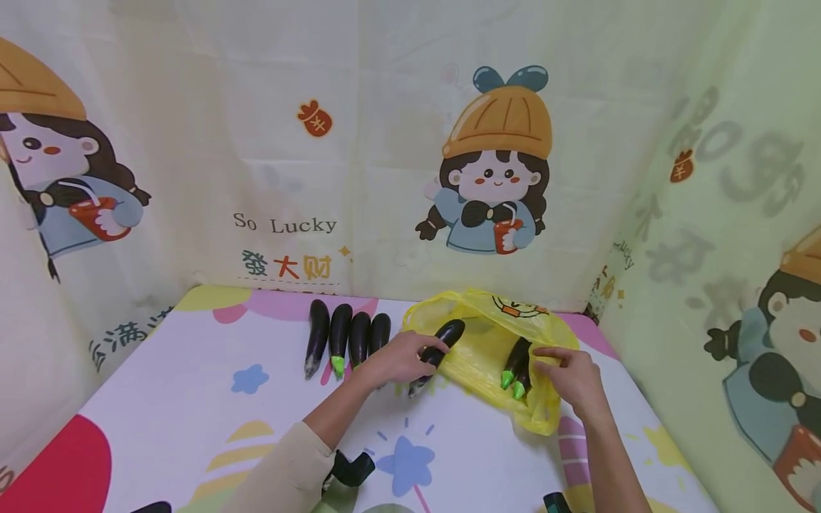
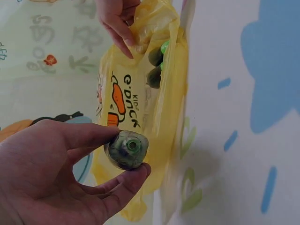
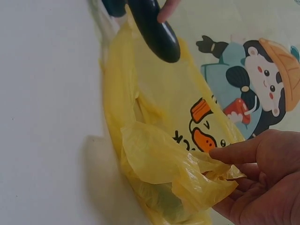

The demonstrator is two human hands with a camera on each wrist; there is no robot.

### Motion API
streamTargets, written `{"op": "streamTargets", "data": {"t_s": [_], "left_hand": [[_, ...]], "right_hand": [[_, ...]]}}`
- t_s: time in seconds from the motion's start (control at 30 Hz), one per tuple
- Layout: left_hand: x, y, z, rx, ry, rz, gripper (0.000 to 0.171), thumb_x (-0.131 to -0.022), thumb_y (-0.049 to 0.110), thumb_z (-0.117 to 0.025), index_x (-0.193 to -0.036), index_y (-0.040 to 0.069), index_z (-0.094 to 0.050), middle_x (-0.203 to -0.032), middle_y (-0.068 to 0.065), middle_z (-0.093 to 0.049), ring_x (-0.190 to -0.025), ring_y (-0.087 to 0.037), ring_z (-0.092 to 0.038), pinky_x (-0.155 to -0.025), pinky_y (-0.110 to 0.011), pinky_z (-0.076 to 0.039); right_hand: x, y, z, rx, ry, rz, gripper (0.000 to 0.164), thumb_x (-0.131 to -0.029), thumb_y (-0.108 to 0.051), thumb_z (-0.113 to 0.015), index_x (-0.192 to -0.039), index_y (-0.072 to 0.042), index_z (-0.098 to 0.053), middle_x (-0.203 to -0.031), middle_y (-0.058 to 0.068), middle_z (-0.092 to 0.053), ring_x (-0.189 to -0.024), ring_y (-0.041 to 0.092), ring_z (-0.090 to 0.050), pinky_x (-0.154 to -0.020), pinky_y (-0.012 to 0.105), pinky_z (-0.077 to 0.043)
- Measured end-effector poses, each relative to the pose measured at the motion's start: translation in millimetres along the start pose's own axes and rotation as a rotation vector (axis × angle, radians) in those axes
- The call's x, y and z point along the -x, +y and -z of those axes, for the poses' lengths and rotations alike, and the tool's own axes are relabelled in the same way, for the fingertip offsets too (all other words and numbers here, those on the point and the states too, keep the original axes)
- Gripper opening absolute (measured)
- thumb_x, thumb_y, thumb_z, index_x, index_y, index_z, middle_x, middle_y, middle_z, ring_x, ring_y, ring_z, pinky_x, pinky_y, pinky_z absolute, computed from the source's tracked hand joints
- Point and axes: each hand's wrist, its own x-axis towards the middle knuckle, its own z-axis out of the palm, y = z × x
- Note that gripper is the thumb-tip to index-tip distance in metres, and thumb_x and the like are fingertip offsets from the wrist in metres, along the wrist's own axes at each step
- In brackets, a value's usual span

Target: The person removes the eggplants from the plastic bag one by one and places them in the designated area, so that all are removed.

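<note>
My left hand pinches a dark purple eggplant between thumb and fingers, over the left part of a yellow plastic bag. In the left wrist view this eggplant shows its pale stem end toward the camera. The bag lies on its side with its mouth spread. Two eggplants with green stem ends lie in the bag's right part. My right hand holds the bag's right edge; in the right wrist view the crumpled plastic sits between thumb and fingers. Several more eggplants lie in a row left of my left hand.
A white table cover with coloured prints lies under everything. Behind the table hangs a printed curtain, with more curtain at both sides. A black wrist fitting shows by the left sleeve.
</note>
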Motion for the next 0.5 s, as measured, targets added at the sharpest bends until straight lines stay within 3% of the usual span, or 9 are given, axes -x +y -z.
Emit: {"op": "streamTargets", "data": {"t_s": [0.13,0.27,0.4,0.5], "left_hand": [[12.4,-6.1,3.6,0.005,0.031,0.033,0.038,-0.093,0.012,-0.070,-0.131,0.018,-0.072,-0.087,-0.004,-0.061,-0.069,-0.015,-0.053,-0.060,-0.029,-0.043],[24.4,-13.4,8.8,-0.002,0.067,0.052,0.039,-0.093,0.014,-0.070,-0.131,0.019,-0.072,-0.101,-0.004,-0.065,-0.087,-0.018,-0.057,-0.069,-0.032,-0.047],[30.7,-19.3,14.3,-0.015,0.097,0.048,0.038,-0.092,0.014,-0.071,-0.130,0.020,-0.072,-0.105,-0.003,-0.067,-0.092,-0.017,-0.058,-0.072,-0.033,-0.049],[35.2,-21.3,18.8,-0.007,0.107,0.047,0.039,-0.091,0.013,-0.071,-0.130,0.020,-0.072,-0.099,-0.004,-0.066,-0.084,-0.017,-0.059,-0.067,-0.032,-0.048]], "right_hand": [[1,1,-2,-0.006,-0.011,-0.012,0.033,-0.097,-0.019,-0.069,-0.126,-0.005,-0.074,-0.131,0.026,-0.064,-0.109,0.035,-0.050,-0.069,0.031,-0.047],[1,1,-4,-0.008,-0.016,-0.011,0.033,-0.097,-0.020,-0.069,-0.126,-0.005,-0.074,-0.129,0.025,-0.065,-0.109,0.034,-0.050,-0.069,0.031,-0.047],[2,0,-3,-0.003,-0.010,0.006,0.034,-0.097,-0.020,-0.069,-0.126,-0.004,-0.075,-0.123,0.024,-0.067,-0.107,0.034,-0.051,-0.067,0.031,-0.048],[2,-2,-1,-0.002,-0.004,0.016,0.034,-0.096,-0.020,-0.069,-0.126,-0.004,-0.075,-0.118,0.022,-0.069,-0.104,0.033,-0.052,-0.066,0.031,-0.048]]}}
